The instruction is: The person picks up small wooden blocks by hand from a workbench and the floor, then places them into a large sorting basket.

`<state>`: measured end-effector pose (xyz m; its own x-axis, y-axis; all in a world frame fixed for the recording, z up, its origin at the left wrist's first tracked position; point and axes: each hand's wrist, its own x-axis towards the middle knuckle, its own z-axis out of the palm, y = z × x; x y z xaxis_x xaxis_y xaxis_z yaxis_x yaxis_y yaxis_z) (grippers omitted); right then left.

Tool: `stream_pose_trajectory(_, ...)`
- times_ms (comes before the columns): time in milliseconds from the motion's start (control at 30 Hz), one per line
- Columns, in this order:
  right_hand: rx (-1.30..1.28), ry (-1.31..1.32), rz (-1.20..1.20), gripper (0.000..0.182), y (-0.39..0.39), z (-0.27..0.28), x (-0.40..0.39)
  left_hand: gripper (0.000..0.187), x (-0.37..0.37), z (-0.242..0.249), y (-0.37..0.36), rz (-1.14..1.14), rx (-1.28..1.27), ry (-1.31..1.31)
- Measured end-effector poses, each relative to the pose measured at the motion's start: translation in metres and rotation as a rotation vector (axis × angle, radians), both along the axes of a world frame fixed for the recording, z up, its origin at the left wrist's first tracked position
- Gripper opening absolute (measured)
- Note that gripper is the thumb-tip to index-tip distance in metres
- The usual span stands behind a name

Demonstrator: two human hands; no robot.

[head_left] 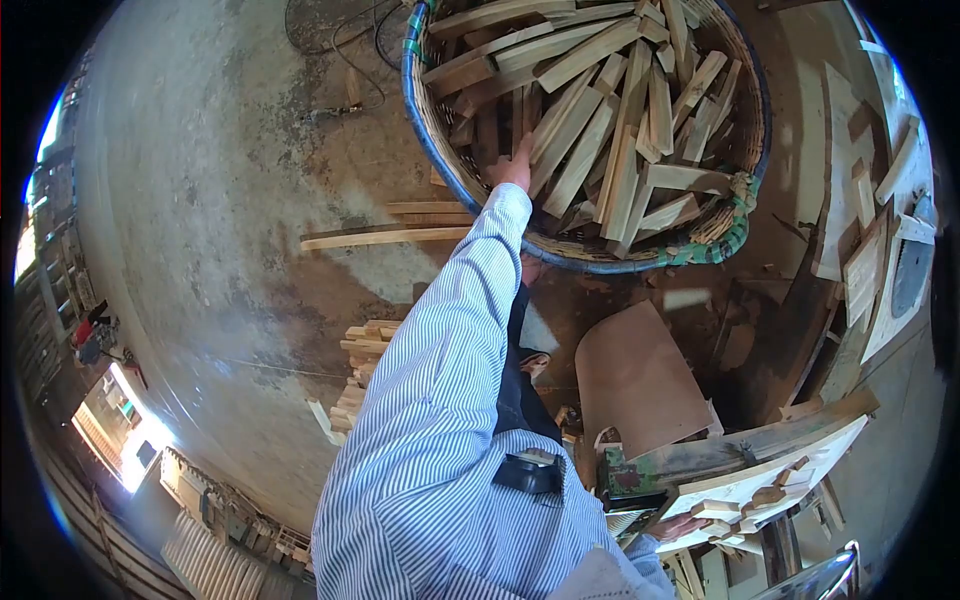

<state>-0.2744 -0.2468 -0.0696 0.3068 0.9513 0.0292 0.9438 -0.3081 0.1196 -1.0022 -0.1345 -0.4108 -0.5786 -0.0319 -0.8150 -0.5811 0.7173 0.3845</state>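
Note:
My left arm stretches forward over the rim of a large round woven basket [412, 95] filled with cut wooden pieces [585, 150]. Inside the near left part of the basket, my left hand [514, 166] has its fingers bent against the end of one wooden piece [550, 130]; the fingertips are partly hidden. Low on the right, my right hand [680, 527] lies on a white board [690, 500] beside several short wood blocks [718, 510]. Its fingers look stretched out, and nothing shows in them.
Long wood strips [390, 238] lie on the floor left of the basket. A stack of wood [365, 350] stands beside my left arm. A curved brown sheet [640, 375] is between basket and bench. More boards [865, 220] lean at right. A cable [345, 45] crosses the floor.

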Motion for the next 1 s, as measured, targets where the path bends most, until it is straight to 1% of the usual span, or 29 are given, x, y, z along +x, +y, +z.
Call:
stream_pose_trajectory(67,0.026,0.006,0.02,0.09,-0.001,-0.001,0.0,0.112,-0.003,-0.006,-0.001,0.033,0.137,-0.067)
stream_pose_trajectory(100,0.027,0.007,0.019,0.09,0.0,-0.001,0.001,0.112,-0.001,-0.008,-0.001,0.033,0.138,-0.066)
stream_pose_trajectory(167,-0.002,-0.025,0.038,0.087,-0.001,-0.001,0.007,0.111,0.003,0.013,-0.001,0.018,0.206,0.041)
stream_pose_trajectory(200,-0.002,-0.025,0.038,0.087,-0.002,-0.002,0.01,0.111,0.002,-0.001,-0.001,0.018,0.207,0.04)
stream_pose_trajectory(233,0.003,-0.014,0.019,0.086,-0.001,0.0,0.002,0.111,0.001,-0.032,-0.004,0.053,0.237,-0.008)
stream_pose_trajectory(300,0.008,-0.002,0.004,0.086,0.0,0.0,-0.002,0.111,0.002,-0.043,-0.003,0.092,0.267,-0.056)
stream_pose_trajectory(367,-0.01,-0.027,0.051,0.088,-0.003,-0.001,0.004,0.12,0.015,-0.014,0.012,0.077,0.35,-0.089)
stream_pose_trajectory(400,-0.008,-0.031,0.055,0.088,-0.002,0.0,0.003,0.114,0.026,0.013,0.025,0.117,0.321,0.001)
stream_pose_trajectory(467,0.026,0.009,0.045,0.091,0.0,-0.001,-0.003,0.113,0.042,0.035,0.041,0.251,0.427,-0.014)
stream_pose_trajectory(500,0.025,0.002,0.043,0.092,0.0,-0.001,-0.003,0.114,0.051,0.04,0.051,0.312,0.45,0.033)
stream_pose_trajectory(533,0.025,0.0,0.047,0.092,0.001,-0.002,-0.006,0.116,0.055,0.052,0.056,0.336,0.594,-0.002)
stream_pose_trajectory(600,0.077,0.009,0.042,0.088,0.0,-0.003,-0.008,0.118,0.061,0.065,0.072,0.361,0.475,0.005)
stream_pose_trajectory(667,0.07,-0.003,0.052,0.087,-0.001,-0.003,-0.006,0.12,0.063,0.063,0.083,0.352,0.464,-0.026)
stream_pose_trajectory(733,0.06,-0.008,0.053,0.086,-0.002,0.002,-0.007,0.12,0.063,0.064,0.087,0.348,0.584,-0.047)
stream_pose_trajectory(767,0.06,-0.01,0.056,0.086,-0.004,0.003,-0.005,0.12,0.062,0.089,0.09,0.329,0.533,-0.101)
stream_pose_trajectory(800,0.061,-0.011,0.06,0.085,-0.004,0.001,-0.004,0.124,0.064,0.087,0.092,0.283,0.661,-0.079)
stream_pose_trajectory(833,0.065,-0.006,0.064,0.085,-0.004,0.0,-0.007,0.121,0.073,0.074,0.101,0.264,0.699,-0.083)
stream_pose_trajectory(867,0.06,-0.003,0.065,0.084,-0.005,-0.002,-0.007,0.118,0.076,0.075,0.109,0.244,0.735,-0.088)
stream_pose_trajectory(900,0.056,-0.006,0.067,0.084,-0.006,-0.003,-0.008,0.115,0.08,0.076,0.113,0.177,0.758,-0.017)
stream_pose_trajectory(933,0.058,-0.01,0.07,0.084,-0.006,-0.003,-0.008,0.111,0.082,0.09,0.117,0.11,0.784,0.053)
stream_pose_trajectory(967,0.064,-0.01,0.071,0.083,-0.005,-0.005,-0.008,0.104,0.089,0.086,0.127,0.053,0.595,0.108)
stream_pose_trajectory(1000,0.068,0.0,0.074,0.083,-0.003,-0.006,-0.007,0.102,0.096,0.075,0.136,0.036,0.561,0.186)
